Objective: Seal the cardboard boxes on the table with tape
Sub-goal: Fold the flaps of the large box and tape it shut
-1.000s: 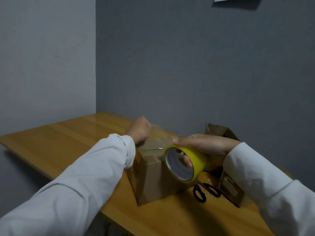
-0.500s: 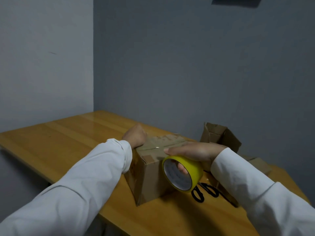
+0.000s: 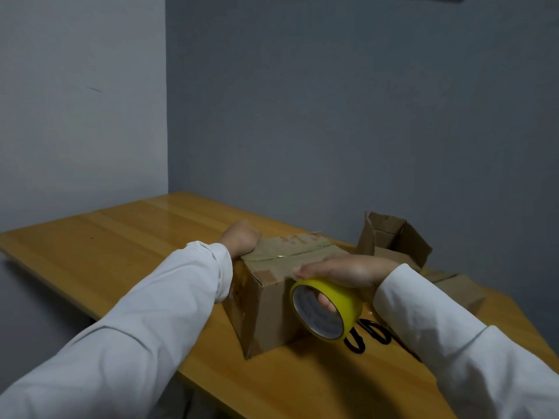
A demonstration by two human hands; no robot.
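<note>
The right hand (image 3: 348, 270) grips the yellow tape roll (image 3: 326, 309), fingers through its core, while the left hand (image 3: 240, 238), fingers hidden, steadies the closed box (image 3: 272, 285) for taping.

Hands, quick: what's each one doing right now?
Left hand: rests on the closed brown cardboard box; fingers hidden, cannot tell.
Right hand: holding the yellow tape roll.

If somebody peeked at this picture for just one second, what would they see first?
Probably the bright yellow tape roll, held by the right hand against the near top edge of a closed cardboard box in the middle of the wooden table. The left hand rests on the box's far left corner. Behind to the right stands an open box, and black scissors lie beside the roll.
</note>
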